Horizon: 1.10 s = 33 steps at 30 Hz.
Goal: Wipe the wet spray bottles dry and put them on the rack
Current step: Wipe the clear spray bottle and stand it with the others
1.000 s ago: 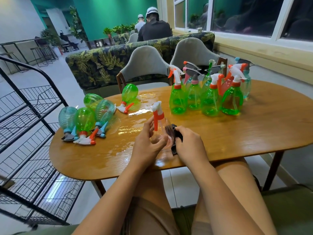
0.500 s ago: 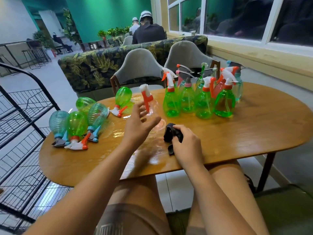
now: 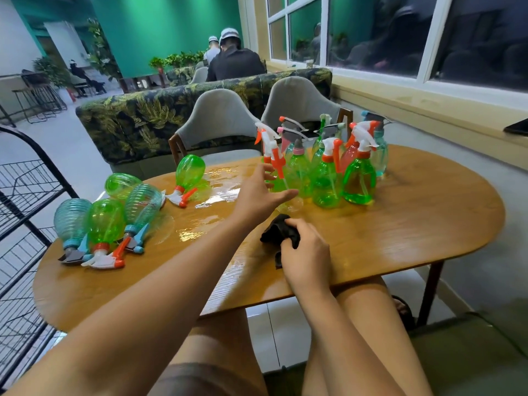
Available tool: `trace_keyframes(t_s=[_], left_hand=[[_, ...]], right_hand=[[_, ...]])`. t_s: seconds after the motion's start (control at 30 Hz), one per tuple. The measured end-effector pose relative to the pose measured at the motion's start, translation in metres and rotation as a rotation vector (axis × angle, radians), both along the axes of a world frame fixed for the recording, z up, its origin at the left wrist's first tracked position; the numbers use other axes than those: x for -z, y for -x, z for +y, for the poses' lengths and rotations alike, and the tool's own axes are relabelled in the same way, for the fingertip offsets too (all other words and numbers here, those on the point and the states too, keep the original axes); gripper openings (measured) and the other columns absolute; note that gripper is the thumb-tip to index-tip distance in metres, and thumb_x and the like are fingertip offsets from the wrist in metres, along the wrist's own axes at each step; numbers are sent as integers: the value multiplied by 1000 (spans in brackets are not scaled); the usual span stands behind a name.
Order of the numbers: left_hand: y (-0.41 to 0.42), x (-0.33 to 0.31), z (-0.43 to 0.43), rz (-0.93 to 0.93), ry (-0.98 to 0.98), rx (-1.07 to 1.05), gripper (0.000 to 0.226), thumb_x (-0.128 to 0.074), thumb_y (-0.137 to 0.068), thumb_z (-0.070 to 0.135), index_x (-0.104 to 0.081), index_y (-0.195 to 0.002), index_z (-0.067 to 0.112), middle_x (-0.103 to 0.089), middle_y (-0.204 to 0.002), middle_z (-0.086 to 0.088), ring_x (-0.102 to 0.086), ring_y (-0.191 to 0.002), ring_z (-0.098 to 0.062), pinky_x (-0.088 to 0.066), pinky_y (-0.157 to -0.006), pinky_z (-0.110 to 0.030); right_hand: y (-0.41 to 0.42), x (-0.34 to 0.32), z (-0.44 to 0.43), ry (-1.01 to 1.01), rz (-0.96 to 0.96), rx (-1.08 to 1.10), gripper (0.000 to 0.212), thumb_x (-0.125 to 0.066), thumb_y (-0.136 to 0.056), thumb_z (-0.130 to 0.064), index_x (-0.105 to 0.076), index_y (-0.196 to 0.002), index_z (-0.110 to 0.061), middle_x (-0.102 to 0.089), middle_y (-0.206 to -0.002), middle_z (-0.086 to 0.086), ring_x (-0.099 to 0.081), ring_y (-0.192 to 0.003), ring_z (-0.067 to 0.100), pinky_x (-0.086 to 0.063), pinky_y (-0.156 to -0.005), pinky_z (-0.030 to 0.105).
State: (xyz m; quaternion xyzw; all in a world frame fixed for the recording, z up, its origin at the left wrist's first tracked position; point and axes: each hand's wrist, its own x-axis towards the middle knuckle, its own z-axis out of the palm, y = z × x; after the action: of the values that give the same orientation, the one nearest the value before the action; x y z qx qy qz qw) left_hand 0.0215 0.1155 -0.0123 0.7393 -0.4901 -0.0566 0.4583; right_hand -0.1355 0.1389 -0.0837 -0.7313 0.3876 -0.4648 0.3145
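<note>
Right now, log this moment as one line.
left hand: at clear bottle, grip unclear | right hand: grips black cloth | table: wet

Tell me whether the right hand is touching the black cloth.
Touching. The head view shows the right hand with its fingers curled round the black cloth, which rests on the wooden table.

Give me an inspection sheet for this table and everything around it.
Surface: wooden table, wet patch in the middle.
Job's things: five lying bottles left; standing bottles right; clear bottle; wire rack far left.
Clutter: nothing seen.
Hands: left hand, fingers straight, at the clear bottle; right hand grips black cloth.
Cables: nothing seen.
Surroundings: chairs, sofa, seated people, window.
</note>
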Motion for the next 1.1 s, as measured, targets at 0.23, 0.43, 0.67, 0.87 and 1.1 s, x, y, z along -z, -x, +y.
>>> trace_keyframes(t_s=[0.23,0.43,0.67,0.87,1.1], left_hand=[[7,12,-22,-144,-19,-35,80,-94,-68,61,-58,-132,28,-58,-125,6,-62,-110,-13,-59,-89,-37],[10,17,-31,-252,-76,-52,85,-91,-68,66,-55,-134,27,-54,-129,4,-61,-111,-16,-61,-90,-44],[10,21,-21,-233,-114,-56,96,-85,-71,69,-50,-145,22,-62,-132,0,-62,-116,-17,-58,-94,-37],[-4,22,9,-159,-74,-133,68,-76,-90,61,-54,-142,23,-66,-117,5,-65,-101,-12,-56,-81,-32],[-82,26,70,-335,-144,-275,41,-79,-92,33,-60,-127,22,-62,-122,1,-60,-111,-20,-54,-89,-39]], right_hand=[[0,3,-3,6,13,7,38,-68,-91,-5,-72,-122,-26,-69,-115,-9,-60,-109,15,-57,-91,33],[0,3,-3,17,38,5,38,-68,-92,-5,-72,-123,-27,-69,-116,-9,-60,-109,15,-56,-90,33],[-1,4,-2,23,38,-23,39,-67,-92,-5,-72,-123,-29,-69,-115,-10,-59,-108,15,-56,-90,34],[-4,3,1,58,25,-74,43,-68,-87,-2,-72,-122,-28,-69,-115,-10,-59,-109,15,-53,-92,28],[-19,1,17,100,58,-154,42,-68,-89,-2,-71,-124,-24,-69,-115,-9,-58,-110,14,-51,-91,29]])
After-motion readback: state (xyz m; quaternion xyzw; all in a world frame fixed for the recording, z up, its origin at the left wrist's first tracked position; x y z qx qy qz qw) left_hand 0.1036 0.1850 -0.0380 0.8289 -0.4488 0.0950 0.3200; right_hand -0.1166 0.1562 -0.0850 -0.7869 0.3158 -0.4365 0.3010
